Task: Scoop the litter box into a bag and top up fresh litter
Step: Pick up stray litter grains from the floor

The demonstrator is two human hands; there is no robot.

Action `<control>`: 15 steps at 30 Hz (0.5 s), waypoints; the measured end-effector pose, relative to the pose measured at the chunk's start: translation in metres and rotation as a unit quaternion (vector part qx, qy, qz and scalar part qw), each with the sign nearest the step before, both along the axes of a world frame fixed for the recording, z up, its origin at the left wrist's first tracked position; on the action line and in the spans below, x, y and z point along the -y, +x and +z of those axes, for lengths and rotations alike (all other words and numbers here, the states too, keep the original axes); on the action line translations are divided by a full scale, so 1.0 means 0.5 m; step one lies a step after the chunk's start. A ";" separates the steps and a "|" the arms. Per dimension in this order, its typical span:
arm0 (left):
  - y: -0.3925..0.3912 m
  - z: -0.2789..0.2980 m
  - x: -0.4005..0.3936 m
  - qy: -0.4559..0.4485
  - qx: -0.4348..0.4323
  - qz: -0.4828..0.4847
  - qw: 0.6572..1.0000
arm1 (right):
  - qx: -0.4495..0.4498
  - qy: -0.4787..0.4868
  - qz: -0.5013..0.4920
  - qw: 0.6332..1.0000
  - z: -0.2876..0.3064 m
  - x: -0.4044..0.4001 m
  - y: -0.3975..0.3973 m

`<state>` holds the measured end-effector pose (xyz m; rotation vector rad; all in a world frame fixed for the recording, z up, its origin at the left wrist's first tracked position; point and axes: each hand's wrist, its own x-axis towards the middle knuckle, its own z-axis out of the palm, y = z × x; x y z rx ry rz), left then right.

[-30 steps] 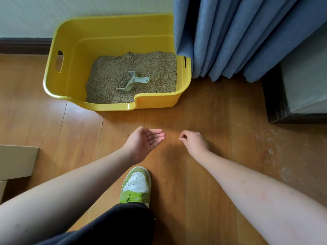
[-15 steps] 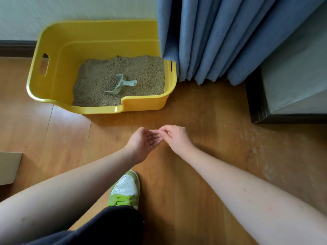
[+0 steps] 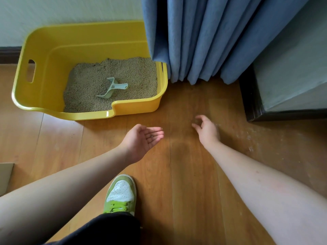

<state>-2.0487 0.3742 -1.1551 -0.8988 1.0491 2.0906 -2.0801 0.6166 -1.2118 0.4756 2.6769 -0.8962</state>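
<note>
1. Here, at the far left edge, a pale flat board (image 3: 5, 175) lies on the wooden floor (image 3: 185, 191).
2. Upper left: the yellow litter box (image 3: 44, 55) stands on the floor against the wall, holding tan litter (image 3: 127, 73) heaped toward its right side; a pale green scoop (image 3: 113, 89) rests on the litter, handle pointing right.
3. Lower centre: the left hand (image 3: 143, 140) hovers palm-up, cupped and open, in front of the box; a few small grains appear to lie on its fingers, and it grips nothing.
4. Below it, a green-and-white shoe (image 3: 122, 193) is planted on the floor beside a dark trouser leg (image 3: 99, 230).
5. Right of centre: the right hand (image 3: 206, 129) is palm-down, fingers curled loosely and partly open, close to the floor; whether it pinches anything cannot be told. The two hands are apart.
6. Upper right: a blue curtain (image 3: 203, 38) hangs over the right end of the box.
7. Far right: a dark-based piece of furniture (image 3: 283, 76) stands on the floor, with pale dusty specks (image 3: 247, 140) scattered before it.
</note>
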 end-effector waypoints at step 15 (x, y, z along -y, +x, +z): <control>0.021 0.011 0.055 -0.001 -0.005 0.005 1.000 | 0.011 0.027 -0.024 0.999 -0.033 0.036 -0.038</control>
